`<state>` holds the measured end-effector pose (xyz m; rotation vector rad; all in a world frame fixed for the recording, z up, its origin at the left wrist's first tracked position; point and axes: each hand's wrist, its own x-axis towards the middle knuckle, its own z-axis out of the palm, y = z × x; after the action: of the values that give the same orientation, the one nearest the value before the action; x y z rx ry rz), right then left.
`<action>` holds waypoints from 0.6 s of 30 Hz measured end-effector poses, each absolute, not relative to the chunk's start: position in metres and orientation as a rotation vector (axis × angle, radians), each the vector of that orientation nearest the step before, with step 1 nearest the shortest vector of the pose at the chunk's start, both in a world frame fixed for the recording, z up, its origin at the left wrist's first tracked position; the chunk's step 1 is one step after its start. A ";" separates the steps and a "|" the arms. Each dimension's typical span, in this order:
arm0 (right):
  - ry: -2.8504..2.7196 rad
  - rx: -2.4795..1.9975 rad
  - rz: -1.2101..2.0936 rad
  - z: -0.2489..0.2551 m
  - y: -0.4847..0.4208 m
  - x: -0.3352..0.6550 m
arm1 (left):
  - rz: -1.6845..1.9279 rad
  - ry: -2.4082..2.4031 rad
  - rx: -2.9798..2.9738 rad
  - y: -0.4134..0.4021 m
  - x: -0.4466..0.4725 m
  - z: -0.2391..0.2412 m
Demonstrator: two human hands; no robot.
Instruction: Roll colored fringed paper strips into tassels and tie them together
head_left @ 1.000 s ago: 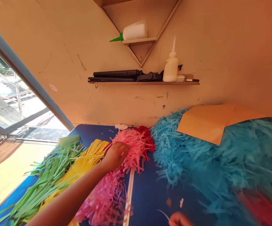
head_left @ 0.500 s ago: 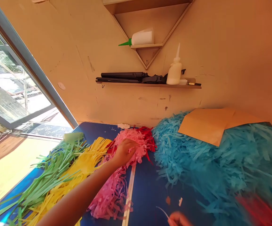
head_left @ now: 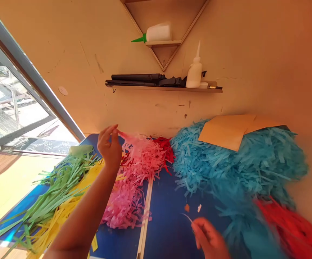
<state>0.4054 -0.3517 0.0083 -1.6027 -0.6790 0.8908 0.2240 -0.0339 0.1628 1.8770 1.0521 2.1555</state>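
Note:
My left hand (head_left: 109, 145) is raised at the back of the blue table (head_left: 166, 212), pinching the end of a pink tissue-paper fringe (head_left: 130, 140). The fringe stretches from my fingers to a heap of shredded pink paper (head_left: 150, 156). Low in the view, my right hand (head_left: 209, 237) pinches a thin white strip (head_left: 187, 217) that curves out beyond the fingertips; whether it is string or wire I cannot tell. Pinkish-purple fringe (head_left: 123, 208), yellow fringe (head_left: 72, 212) and green fringe (head_left: 55, 194) lie around my left forearm. Red fringe (head_left: 166, 147) is behind the pink heap.
Blue fringe (head_left: 212, 162) covers the right side, with an orange-tan sheet (head_left: 223, 133) on top and more red fringe (head_left: 293, 226) in front. A wall shelf (head_left: 166, 89) carries a black folded stand and a white bottle (head_left: 194, 73). At left stands a glass door (head_left: 12, 93).
My left hand has moved left and up from the pink heap, lifting a pink fringe by its end. My right hand has come further into view with the white strip.

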 end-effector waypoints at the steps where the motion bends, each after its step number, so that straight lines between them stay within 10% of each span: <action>1: -0.624 -1.576 0.899 0.013 -0.352 0.409 | 2.205 1.000 1.916 -0.049 0.224 0.166; 8: -0.408 -1.241 0.952 0.027 -0.347 0.402 | 0.681 0.673 1.569 -0.215 0.255 0.089; 18: -0.687 -1.487 0.902 0.022 -0.350 0.380 | 0.576 0.758 1.398 -0.266 0.259 0.026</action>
<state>0.3801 -0.3498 0.0215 -1.4873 -0.6872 0.9020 0.2593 -0.2658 0.0261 1.3976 0.7577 0.5765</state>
